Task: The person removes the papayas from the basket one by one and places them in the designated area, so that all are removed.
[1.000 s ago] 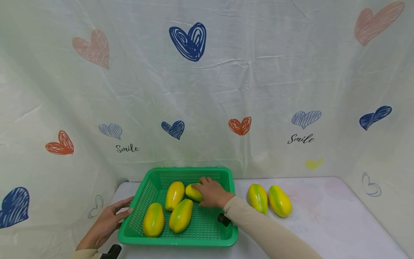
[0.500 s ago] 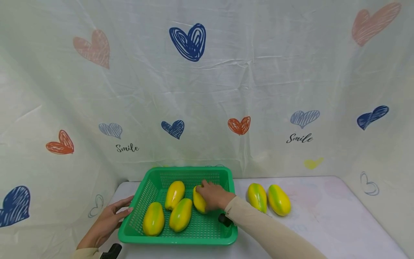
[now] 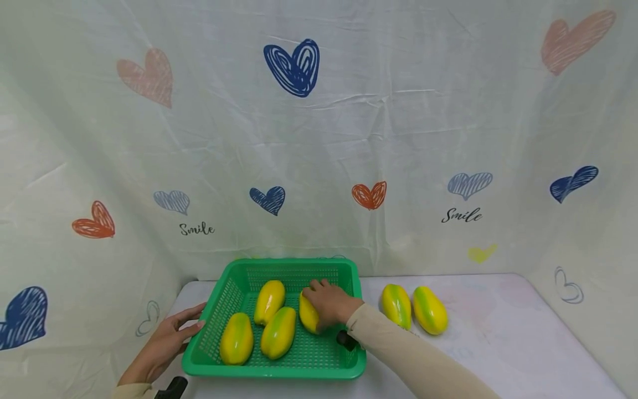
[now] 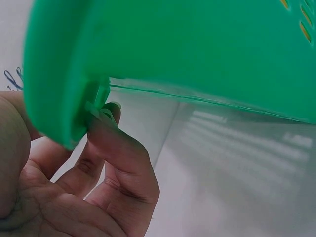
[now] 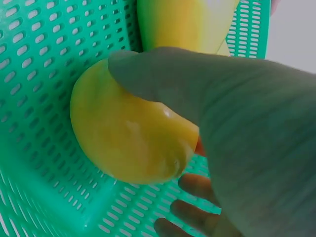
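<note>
My right hand [image 3: 333, 305] reaches into the green plastic basket [image 3: 274, 372] and holds a yellow papaya [image 3: 308, 315] near its right side. In the right wrist view the thumb lies across the top of this papaya [image 5: 128, 133], with fingers round its far side. Three more yellow-green papayas lie in the basket: one at the back [image 3: 270, 302], one in the middle [image 3: 278, 333] and one at the front left [image 3: 236, 339]. My left hand [image 3: 166, 341] grips the basket's left rim, fingers curled under its edge [image 4: 59, 98] in the left wrist view.
Two papayas, one greener [image 3: 396, 306] and one yellower [image 3: 431, 310], lie side by side on the white table [image 3: 498, 343] right of the basket. Behind the table hangs a white curtain [image 3: 319, 138] printed with hearts.
The papaya under my right hand has turned from lying crosswise to pointing front to back, and has shifted slightly right and nearer. My left hand and the basket stay put.
</note>
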Demonstrator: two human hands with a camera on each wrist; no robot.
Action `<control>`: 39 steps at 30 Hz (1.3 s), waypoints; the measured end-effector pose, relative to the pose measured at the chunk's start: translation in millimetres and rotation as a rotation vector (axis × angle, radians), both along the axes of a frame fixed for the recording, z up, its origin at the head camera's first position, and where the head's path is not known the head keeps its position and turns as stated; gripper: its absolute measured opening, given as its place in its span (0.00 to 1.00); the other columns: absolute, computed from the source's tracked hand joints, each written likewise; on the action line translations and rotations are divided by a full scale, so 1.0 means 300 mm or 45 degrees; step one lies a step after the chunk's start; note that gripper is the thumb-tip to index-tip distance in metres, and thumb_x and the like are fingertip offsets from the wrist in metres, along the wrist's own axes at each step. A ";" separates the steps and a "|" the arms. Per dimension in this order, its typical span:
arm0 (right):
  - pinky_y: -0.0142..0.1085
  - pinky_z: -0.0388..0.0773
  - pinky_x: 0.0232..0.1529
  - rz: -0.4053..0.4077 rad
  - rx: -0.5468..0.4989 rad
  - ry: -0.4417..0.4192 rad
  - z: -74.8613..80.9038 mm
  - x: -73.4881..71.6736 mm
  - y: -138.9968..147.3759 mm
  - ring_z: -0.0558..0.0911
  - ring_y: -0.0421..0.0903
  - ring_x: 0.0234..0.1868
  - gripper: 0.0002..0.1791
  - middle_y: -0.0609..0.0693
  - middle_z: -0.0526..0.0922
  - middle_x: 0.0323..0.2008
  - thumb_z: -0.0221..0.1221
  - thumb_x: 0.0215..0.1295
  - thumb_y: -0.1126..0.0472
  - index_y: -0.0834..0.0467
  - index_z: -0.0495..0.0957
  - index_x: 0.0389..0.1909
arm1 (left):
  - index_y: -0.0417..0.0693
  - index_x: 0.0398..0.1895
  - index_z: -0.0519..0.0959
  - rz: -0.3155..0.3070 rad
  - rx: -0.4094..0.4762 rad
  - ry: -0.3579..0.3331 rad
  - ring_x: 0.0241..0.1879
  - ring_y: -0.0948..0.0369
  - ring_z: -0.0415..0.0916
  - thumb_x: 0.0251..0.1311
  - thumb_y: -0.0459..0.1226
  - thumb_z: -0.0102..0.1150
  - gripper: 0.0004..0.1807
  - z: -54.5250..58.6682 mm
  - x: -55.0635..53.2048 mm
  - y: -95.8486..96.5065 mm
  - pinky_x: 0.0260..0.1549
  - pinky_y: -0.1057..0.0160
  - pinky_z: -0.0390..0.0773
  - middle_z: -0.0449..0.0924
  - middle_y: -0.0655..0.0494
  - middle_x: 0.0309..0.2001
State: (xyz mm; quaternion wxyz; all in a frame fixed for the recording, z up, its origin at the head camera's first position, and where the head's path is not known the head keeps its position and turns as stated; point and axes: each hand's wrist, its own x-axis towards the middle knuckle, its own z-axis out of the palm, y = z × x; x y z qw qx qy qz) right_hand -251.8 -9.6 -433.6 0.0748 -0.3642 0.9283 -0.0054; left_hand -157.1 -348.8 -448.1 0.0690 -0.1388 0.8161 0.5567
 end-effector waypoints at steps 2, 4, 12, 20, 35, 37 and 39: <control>0.41 0.70 0.55 0.001 -0.003 -0.032 0.002 0.006 0.001 0.68 0.47 0.55 0.40 0.47 0.69 0.55 0.74 0.40 0.48 0.48 0.67 0.57 | 0.39 0.68 0.58 0.000 0.005 0.002 0.42 0.55 0.75 0.58 0.46 0.60 0.39 -0.003 -0.001 -0.002 0.41 0.52 0.79 0.59 0.36 0.60; 0.41 0.69 0.56 0.005 0.000 -0.061 0.001 0.012 0.002 0.67 0.47 0.56 0.40 0.47 0.69 0.56 0.74 0.40 0.48 0.48 0.67 0.57 | 0.39 0.68 0.58 0.003 0.010 0.001 0.42 0.55 0.75 0.57 0.46 0.60 0.39 -0.004 0.000 -0.004 0.40 0.51 0.79 0.59 0.36 0.60; 0.41 0.71 0.54 -0.022 0.005 -0.089 0.002 0.019 0.004 0.66 0.51 0.58 0.42 0.52 0.66 0.59 0.74 0.40 0.50 0.49 0.69 0.60 | 0.39 0.68 0.58 -0.003 0.032 0.003 0.42 0.55 0.75 0.58 0.45 0.60 0.38 0.000 -0.002 -0.001 0.41 0.52 0.79 0.60 0.38 0.60; 0.50 0.68 0.56 -0.129 -0.080 -0.297 0.034 0.018 0.030 0.61 0.58 0.63 0.40 0.57 0.63 0.63 0.74 0.40 0.52 0.46 0.72 0.59 | 0.39 0.68 0.58 0.001 0.055 0.004 0.41 0.55 0.75 0.58 0.45 0.60 0.38 0.002 -0.004 0.000 0.40 0.53 0.79 0.60 0.38 0.60; 0.47 0.73 0.51 -0.218 -0.008 -0.306 0.031 0.017 0.036 0.65 0.55 0.59 0.48 0.55 0.66 0.58 0.76 0.37 0.49 0.48 0.65 0.63 | 0.38 0.68 0.58 0.004 0.025 -0.005 0.41 0.56 0.74 0.59 0.45 0.60 0.38 0.003 0.000 -0.001 0.40 0.53 0.79 0.59 0.37 0.60; 0.46 0.73 0.50 -0.199 -0.008 -0.290 0.031 0.020 0.037 0.66 0.53 0.57 0.48 0.53 0.66 0.58 0.76 0.36 0.49 0.46 0.65 0.63 | 0.38 0.68 0.58 0.007 0.027 -0.006 0.41 0.56 0.74 0.58 0.45 0.60 0.38 0.003 0.000 0.000 0.40 0.53 0.79 0.59 0.37 0.60; 0.44 0.74 0.49 -0.165 -0.010 -0.255 0.029 0.023 0.037 0.67 0.52 0.55 0.49 0.52 0.65 0.58 0.76 0.35 0.48 0.45 0.64 0.63 | 0.38 0.68 0.58 0.006 0.028 -0.006 0.41 0.56 0.75 0.58 0.45 0.60 0.39 0.002 -0.001 -0.001 0.40 0.53 0.79 0.59 0.36 0.60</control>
